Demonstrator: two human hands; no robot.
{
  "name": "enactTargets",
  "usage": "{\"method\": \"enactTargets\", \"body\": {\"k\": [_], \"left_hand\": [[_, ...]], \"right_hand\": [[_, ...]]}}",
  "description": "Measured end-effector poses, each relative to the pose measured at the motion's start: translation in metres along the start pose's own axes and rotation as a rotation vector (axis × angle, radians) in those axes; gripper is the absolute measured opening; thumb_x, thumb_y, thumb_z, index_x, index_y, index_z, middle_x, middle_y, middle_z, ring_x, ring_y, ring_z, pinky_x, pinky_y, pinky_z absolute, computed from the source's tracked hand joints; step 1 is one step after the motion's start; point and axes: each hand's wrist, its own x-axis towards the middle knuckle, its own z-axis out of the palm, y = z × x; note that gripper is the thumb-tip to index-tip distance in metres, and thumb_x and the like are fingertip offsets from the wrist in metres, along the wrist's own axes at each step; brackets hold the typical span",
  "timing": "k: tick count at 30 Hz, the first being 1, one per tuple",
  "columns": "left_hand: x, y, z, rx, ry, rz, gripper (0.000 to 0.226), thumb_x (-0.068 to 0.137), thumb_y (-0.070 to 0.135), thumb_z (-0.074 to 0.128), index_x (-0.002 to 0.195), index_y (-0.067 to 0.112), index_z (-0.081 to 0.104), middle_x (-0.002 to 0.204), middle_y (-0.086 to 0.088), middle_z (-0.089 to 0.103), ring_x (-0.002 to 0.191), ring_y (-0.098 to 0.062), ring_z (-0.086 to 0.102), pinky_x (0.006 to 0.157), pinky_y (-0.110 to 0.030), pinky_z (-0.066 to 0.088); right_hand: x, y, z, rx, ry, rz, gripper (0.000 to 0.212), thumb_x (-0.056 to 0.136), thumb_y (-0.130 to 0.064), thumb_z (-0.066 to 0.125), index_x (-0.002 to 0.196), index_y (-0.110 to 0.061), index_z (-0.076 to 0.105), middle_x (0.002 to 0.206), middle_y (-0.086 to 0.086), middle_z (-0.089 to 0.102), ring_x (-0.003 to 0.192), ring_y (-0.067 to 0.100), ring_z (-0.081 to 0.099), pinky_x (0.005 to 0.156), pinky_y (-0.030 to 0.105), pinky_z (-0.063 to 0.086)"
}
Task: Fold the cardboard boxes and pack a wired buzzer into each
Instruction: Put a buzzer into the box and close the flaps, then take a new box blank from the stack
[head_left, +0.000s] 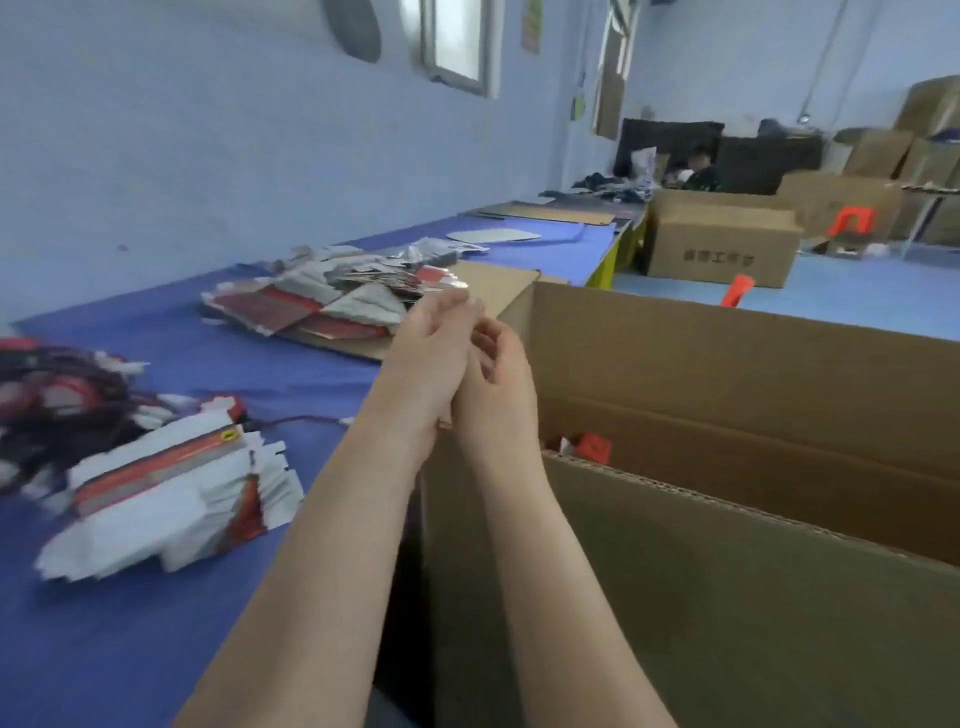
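Both of my forearms reach up from the bottom of the frame and meet near its middle, over the near corner of the big open carton (727, 597) that fills the lower right. My left hand (428, 358) has its fingers fairly straight, pointing away from me. My right hand (501, 384) lies against it, fingers curled toward the left palm. Blur hides the gap between them, so I cannot tell whether the right hand holds anything. Down inside the carton a red piece (592, 447) shows past the near wall.

At lower left, a stack of flat boxes (156, 499), white and red, lies fanned on the blue table (130, 649). Just beyond it, at the left edge, sits the tangle of wired buzzers (57, 400), dark and red, with one thin wire trailing toward my left arm.

Farther up the table, left of my fingertips, a second heap of flat boxes (311, 304) rests on a cardboard sheet (488, 283).

At upper right, a printed brown carton (722, 244) stands on the floor past the table's end.
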Motion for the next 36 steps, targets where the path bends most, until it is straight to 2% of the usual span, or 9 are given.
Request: {"method": "enactTargets", "body": {"k": [6,11,15,17,20,27,29,31,36], "left_hand": [[-0.041,0.015,-0.185,0.077,0.502,0.019,0.013,0.095,0.018,0.052,0.096,0.029,0.058,0.099,0.001,0.062,0.086,-0.016,0.060,0.074,-0.033,0.048],[-0.122,0.016,-0.320,0.046,0.961,-0.002,0.010,0.096,0.018,0.049,0.096,0.023,0.057,0.095,0.001,0.060,0.090,-0.012,0.058,0.086,-0.040,0.047],[-0.184,0.004,-0.391,-0.032,1.224,-0.027,0.012,0.098,0.018,0.046,0.091,0.021,0.056,0.091,0.003,0.057,0.094,-0.013,0.056,0.081,-0.032,0.042],[-0.203,-0.003,-0.414,-0.103,1.285,-0.046,0.015,0.098,0.018,0.046,0.090,0.021,0.057,0.093,0.006,0.058,0.090,-0.009,0.057,0.078,-0.030,0.043],[-0.208,-0.013,-0.436,-0.195,1.308,-0.092,0.015,0.099,0.017,0.046,0.088,0.022,0.056,0.095,0.006,0.057,0.089,-0.008,0.057,0.078,-0.033,0.042],[-0.158,-0.033,-0.425,-0.343,1.093,-0.138,0.012,0.098,0.016,0.047,0.093,0.017,0.058,0.098,0.000,0.064,0.089,-0.013,0.062,0.078,-0.032,0.045],[-0.139,-0.036,-0.409,-0.363,1.015,-0.162,0.011,0.098,0.017,0.048,0.096,0.017,0.058,0.098,0.000,0.065,0.088,-0.013,0.062,0.073,-0.030,0.048],[-0.124,-0.039,-0.391,-0.349,0.946,-0.192,0.011,0.098,0.017,0.049,0.095,0.015,0.059,0.096,0.000,0.064,0.086,-0.013,0.062,0.069,-0.028,0.049],[-0.111,-0.042,-0.360,-0.280,0.835,-0.243,0.010,0.097,0.018,0.049,0.094,0.018,0.058,0.100,0.000,0.062,0.095,-0.014,0.061,0.070,-0.026,0.049]], "right_hand": [[-0.050,0.029,0.169,0.052,-0.472,0.046,0.023,0.095,-0.017,0.054,0.118,-0.018,0.055,0.108,-0.012,0.061,0.087,-0.014,0.056,0.078,0.014,0.049],[-0.128,0.053,0.289,-0.082,-0.888,0.102,0.021,0.095,-0.021,0.054,0.116,-0.017,0.056,0.110,-0.001,0.063,0.089,0.010,0.058,0.074,0.026,0.047],[-0.177,0.072,0.346,-0.166,-1.050,0.120,0.030,0.096,-0.027,0.054,0.125,-0.020,0.052,0.109,-0.005,0.060,0.080,0.007,0.054,0.067,0.024,0.046],[-0.188,0.082,0.365,-0.213,-1.070,0.112,0.039,0.096,-0.026,0.053,0.135,-0.020,0.046,0.128,0.003,0.053,0.090,0.017,0.055,0.066,0.026,0.042],[-0.187,0.095,0.380,-0.255,-0.993,0.091,0.047,0.097,-0.022,0.052,0.142,-0.020,0.040,0.148,0.009,0.033,0.104,0.024,0.056,0.073,0.030,0.043],[-0.127,0.114,0.349,-0.533,-0.581,-0.016,0.047,0.095,-0.019,0.050,0.140,-0.010,0.039,0.123,0.013,0.056,0.110,0.033,0.053,0.094,0.042,0.041],[-0.105,0.120,0.329,-0.846,-0.497,-0.172,0.054,0.095,-0.023,0.050,0.143,-0.007,0.034,0.143,0.019,0.042,0.135,0.035,0.032,0.113,0.041,0.019],[-0.091,0.125,0.312,-1.063,-0.526,-0.115,0.061,0.096,-0.030,0.050,0.148,-0.011,0.025,0.156,0.020,0.017,0.145,0.037,0.009,0.118,0.042,0.007],[-0.093,0.136,0.292,-1.132,-0.595,-0.098,0.069,0.095,-0.013,0.049,0.152,-0.013,0.010,0.157,0.024,-0.005,0.145,0.039,0.007,0.115,0.041,0.016]]}}
